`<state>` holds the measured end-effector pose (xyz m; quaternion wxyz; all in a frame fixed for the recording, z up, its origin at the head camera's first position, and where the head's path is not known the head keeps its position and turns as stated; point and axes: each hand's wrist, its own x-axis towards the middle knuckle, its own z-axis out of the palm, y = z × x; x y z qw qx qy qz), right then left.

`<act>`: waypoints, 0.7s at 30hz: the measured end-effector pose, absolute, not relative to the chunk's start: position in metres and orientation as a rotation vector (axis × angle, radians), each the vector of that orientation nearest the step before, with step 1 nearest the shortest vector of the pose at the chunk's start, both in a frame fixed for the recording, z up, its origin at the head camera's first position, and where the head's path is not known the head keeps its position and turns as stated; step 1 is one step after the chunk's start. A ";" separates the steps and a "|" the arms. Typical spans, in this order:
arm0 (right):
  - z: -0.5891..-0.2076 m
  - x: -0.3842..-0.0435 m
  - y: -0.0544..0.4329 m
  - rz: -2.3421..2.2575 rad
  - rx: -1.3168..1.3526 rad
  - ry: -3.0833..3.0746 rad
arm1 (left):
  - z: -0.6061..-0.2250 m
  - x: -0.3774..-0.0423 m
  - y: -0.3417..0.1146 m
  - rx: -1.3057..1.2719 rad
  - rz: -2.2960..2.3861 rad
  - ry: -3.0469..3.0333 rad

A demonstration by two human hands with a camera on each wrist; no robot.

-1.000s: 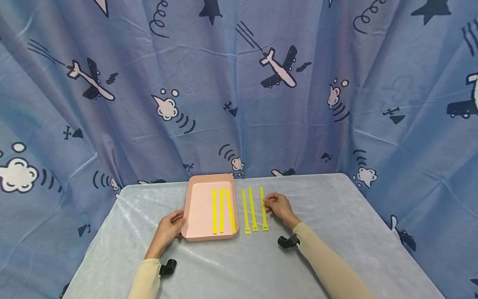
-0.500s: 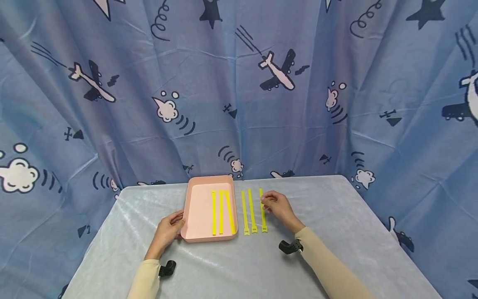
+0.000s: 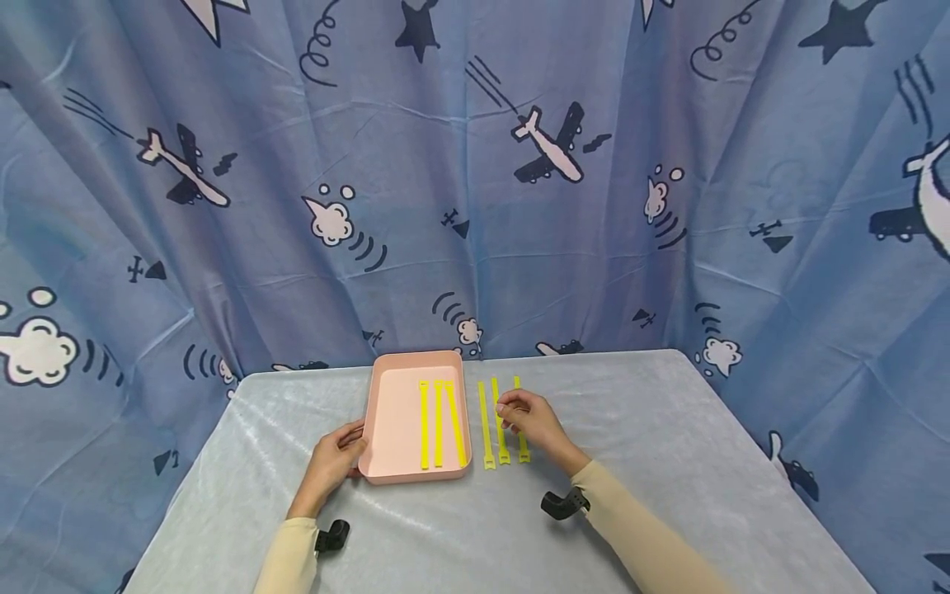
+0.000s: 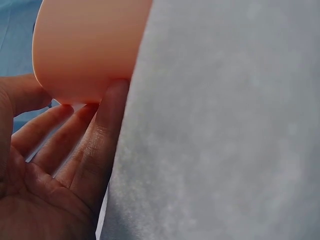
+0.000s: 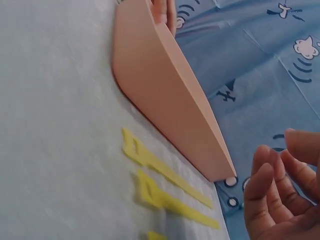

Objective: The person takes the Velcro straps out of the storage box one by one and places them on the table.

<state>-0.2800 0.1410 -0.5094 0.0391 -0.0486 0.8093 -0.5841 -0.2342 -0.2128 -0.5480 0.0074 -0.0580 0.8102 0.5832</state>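
Beside the pink tray (image 3: 393,419) that my left hand (image 3: 331,464) grips by its edge lie three yellow straps (image 3: 486,425), probably light, bendy, best pinched mid-length; my right hand (image 3: 538,424) hovers above, fingers loosely curved, empty.

I see a person's two sleeved arms (image 3: 644,528) reaching forward. The left hand (image 3: 330,464) grips the tray (image 3: 392,417) at its left side; the right hand (image 3: 538,424) hovers to the tray's right, fingers loosely bent.

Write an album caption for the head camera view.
Left hand gripping a tray of three yellow straps, right hand hovering over three more on the table.
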 end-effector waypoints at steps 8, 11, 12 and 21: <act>-0.504 -0.268 0.119 -1.854 -0.223 2.392 | -0.549 -0.233 -0.213 -0.184 1.809 2.537; -0.498 -0.265 0.112 -1.881 -0.258 2.369 | -0.549 -0.233 -0.213 -0.189 1.802 2.540; -0.496 -0.264 0.109 -1.886 -0.270 2.364 | -0.549 -0.233 -0.213 -0.183 1.799 2.544; -0.481 -0.255 0.089 -1.824 -0.415 2.399 | -0.549 -0.234 -0.213 -0.192 1.811 2.546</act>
